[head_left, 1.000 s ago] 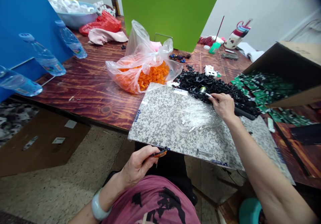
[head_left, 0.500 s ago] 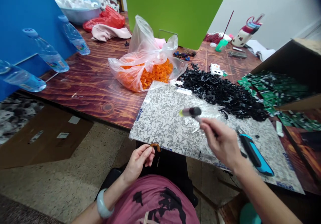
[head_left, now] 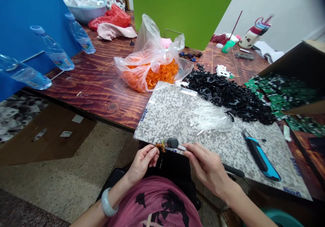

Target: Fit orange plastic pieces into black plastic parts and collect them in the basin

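Observation:
At the near edge of the speckled board (head_left: 162,118), my left hand (head_left: 144,160) pinches a small orange-brown curved plastic piece (head_left: 159,147) between thumb and fingers. My right hand (head_left: 209,166) is closed around a small hammer (head_left: 172,143) with a dark round head and a thin metal shaft. Its black handle end sticks out behind the hand. The hammer head's yellowish far end is right beside the orange piece; whether they touch I cannot tell. Farther in on the board lies a pile of thin clear strips (head_left: 209,117).
A black and blue utility knife (head_left: 262,157) lies on the board's right. Behind are a heap of black parts (head_left: 225,93) and a clear bag of orange pieces (head_left: 162,73). Green circuit boards (head_left: 289,91) spill from a carton at right. Plastic bottles (head_left: 54,56) stand at left.
My right hand has brought the hammer left and down, from above the clear strips to the piece in my left hand. The left hand keeps its pinch. The view has shifted slightly.

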Action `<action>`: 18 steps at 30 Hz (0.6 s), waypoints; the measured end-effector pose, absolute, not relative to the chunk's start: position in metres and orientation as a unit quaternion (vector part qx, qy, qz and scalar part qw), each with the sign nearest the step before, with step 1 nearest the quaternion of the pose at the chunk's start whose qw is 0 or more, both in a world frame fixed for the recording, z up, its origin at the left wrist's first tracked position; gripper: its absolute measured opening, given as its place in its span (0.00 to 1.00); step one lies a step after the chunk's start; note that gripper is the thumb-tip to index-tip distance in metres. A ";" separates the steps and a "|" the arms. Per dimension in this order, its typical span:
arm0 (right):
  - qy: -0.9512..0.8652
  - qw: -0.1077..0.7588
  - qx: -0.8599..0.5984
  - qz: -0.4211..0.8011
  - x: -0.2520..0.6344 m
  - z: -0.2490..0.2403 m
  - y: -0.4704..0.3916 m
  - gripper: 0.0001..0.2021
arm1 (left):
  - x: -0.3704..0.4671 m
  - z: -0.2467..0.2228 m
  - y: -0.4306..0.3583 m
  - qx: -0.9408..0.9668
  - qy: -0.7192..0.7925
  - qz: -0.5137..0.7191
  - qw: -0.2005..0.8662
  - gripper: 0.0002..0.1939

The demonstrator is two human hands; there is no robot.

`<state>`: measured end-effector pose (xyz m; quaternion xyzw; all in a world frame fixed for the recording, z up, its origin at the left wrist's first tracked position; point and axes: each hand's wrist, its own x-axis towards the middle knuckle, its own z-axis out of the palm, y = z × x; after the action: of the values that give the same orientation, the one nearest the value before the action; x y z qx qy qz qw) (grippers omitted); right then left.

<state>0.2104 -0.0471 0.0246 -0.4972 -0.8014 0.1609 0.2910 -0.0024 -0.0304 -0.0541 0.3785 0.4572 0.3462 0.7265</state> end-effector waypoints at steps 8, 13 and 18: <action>-0.812 0.283 -0.496 0.122 0.209 0.016 -0.050 0.10 | -0.005 -0.055 -0.030 0.393 0.446 0.346 0.726 0.17; -0.794 0.376 -0.470 0.083 0.205 0.030 -0.046 0.13 | -0.004 -0.054 -0.031 0.390 0.440 0.346 0.731 0.18; -0.815 0.285 -0.488 0.125 0.196 0.016 -0.045 0.09 | -0.003 -0.052 -0.029 0.394 0.440 0.352 0.726 0.18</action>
<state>0.1962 -0.0449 0.0159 -0.4884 -0.8154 0.1245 0.2848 -0.0032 -0.0293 -0.0518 0.3944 0.4402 0.3520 0.7257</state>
